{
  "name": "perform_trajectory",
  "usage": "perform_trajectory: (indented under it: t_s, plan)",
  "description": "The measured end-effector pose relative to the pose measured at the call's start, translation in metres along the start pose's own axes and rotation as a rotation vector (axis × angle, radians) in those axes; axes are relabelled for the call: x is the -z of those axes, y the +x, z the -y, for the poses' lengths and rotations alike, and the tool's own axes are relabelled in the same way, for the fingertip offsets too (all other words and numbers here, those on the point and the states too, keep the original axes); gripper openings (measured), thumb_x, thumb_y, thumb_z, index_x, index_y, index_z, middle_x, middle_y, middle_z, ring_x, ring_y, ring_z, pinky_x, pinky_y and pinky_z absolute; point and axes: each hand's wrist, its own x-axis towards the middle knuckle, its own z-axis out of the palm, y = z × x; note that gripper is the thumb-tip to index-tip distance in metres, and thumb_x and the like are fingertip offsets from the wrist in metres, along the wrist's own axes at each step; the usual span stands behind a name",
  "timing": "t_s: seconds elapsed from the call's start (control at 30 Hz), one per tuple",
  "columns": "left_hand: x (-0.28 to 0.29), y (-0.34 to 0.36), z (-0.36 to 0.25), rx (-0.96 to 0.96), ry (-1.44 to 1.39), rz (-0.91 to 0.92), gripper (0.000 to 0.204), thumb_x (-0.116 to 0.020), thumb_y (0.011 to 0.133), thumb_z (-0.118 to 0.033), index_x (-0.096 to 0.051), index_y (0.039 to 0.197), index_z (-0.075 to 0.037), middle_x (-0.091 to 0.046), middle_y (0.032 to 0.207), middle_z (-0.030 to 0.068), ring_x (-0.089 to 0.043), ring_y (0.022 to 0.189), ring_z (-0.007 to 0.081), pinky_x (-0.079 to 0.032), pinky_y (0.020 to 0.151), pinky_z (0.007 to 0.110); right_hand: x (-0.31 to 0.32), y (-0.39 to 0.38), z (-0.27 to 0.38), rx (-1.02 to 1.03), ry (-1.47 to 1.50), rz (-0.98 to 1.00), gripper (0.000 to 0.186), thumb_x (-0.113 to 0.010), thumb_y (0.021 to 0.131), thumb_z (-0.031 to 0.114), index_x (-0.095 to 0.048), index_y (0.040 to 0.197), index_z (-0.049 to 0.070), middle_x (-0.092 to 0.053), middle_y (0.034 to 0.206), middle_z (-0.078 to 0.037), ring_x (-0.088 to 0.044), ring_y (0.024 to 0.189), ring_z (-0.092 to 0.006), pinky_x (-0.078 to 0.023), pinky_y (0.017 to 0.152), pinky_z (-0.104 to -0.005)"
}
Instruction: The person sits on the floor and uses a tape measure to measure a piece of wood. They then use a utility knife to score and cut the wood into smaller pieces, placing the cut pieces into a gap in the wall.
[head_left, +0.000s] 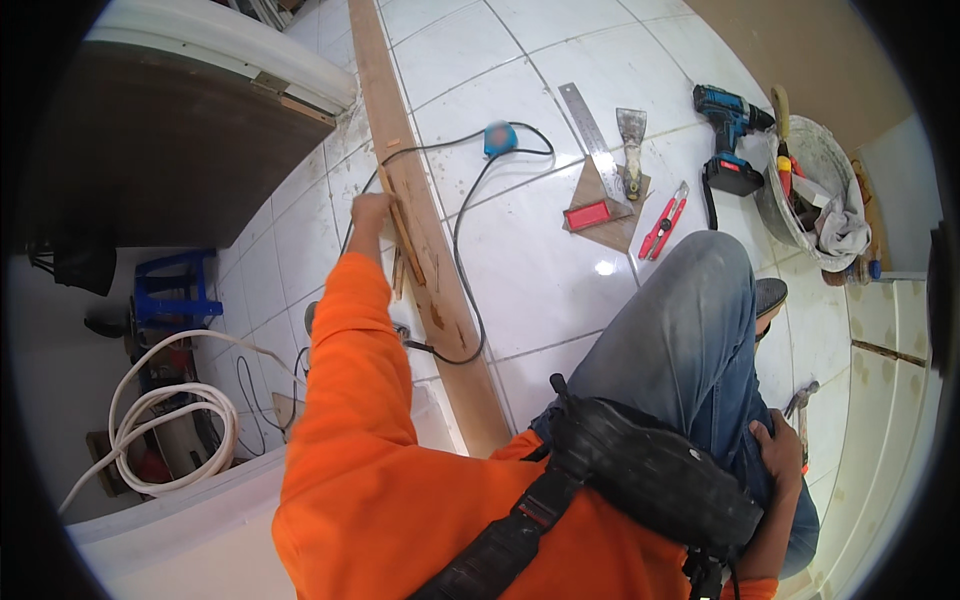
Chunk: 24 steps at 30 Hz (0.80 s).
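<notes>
The wood strip [405,238] lies along the left edge of the long board [460,310], about halfway between the board's far end and near end. The left hand [370,208] is right at the strip's far part, by that same edge. Its fingers look curled, but I can't tell if they are clamped on the strip. The right hand [780,445] rests on the leg, thumb apart from the fingers, with no tool to be seen in it. A black cord [457,225] loops out past the board's right edge, near a round blue thing [499,139] on the floor tiles [520,240]. The strip looks light and stiff, not very slippery. It may snap if bent, and might have splinters. Its middle seems best to hold, pinched from both long sides.
</notes>
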Motion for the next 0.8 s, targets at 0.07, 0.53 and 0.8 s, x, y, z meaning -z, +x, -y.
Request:
perform_trajectory:
  t_s: [0.07, 0.53, 0.8]
  plan:
    - [0.034, 0.008, 0.006, -0.047, -0.105, 0.04, 0.036, -0.08, 0.079, -0.038, -0.075, 0.084, -0.003, -0.067, 0.072, 0.0056, -0.06, 0.055, 0.0201, -0.051, 0.054, 0.035, -0.001, 0.002, 0.0, -0.002, 0.03, 0.018, 0.052, -0.066, 0.092, 0.046, -0.064, 0.126, 0.006, -0.072, 0.114, -0.023, -0.067, 0.11, -0.043, -0.051, 0.093, -0.0482]
    - [0.203, -0.201, -0.189, -0.922, -0.892, 0.119, 0.031, -0.069, 0.098, -0.016, -0.067, 0.124, 0.001, -0.074, 0.105, 0.0086, -0.068, 0.087, 0.0109, -0.055, 0.076, 0.024, -0.008, -0.005, -0.022, 0.039, 0.162, -0.044, 0.052, -0.07, 0.089, 0.044, -0.067, 0.124, 0.005, -0.072, 0.111, -0.025, -0.068, 0.108, -0.0412, -0.051, 0.092, -0.047]
    - [0.145, -0.441, -0.341, -1.546, -1.019, 0.471, 0.039, -0.066, 0.1, -0.012, -0.058, 0.133, 0.006, -0.07, 0.117, 0.0151, -0.07, 0.106, 0.0222, -0.057, 0.097, 0.033, -0.023, 0.003, -0.062, 0.175, 0.162, -0.345, 0.043, -0.072, 0.091, 0.038, -0.069, 0.122, 0.007, -0.071, 0.115, -0.02, -0.066, 0.111, -0.0389, -0.051, 0.096, -0.048]
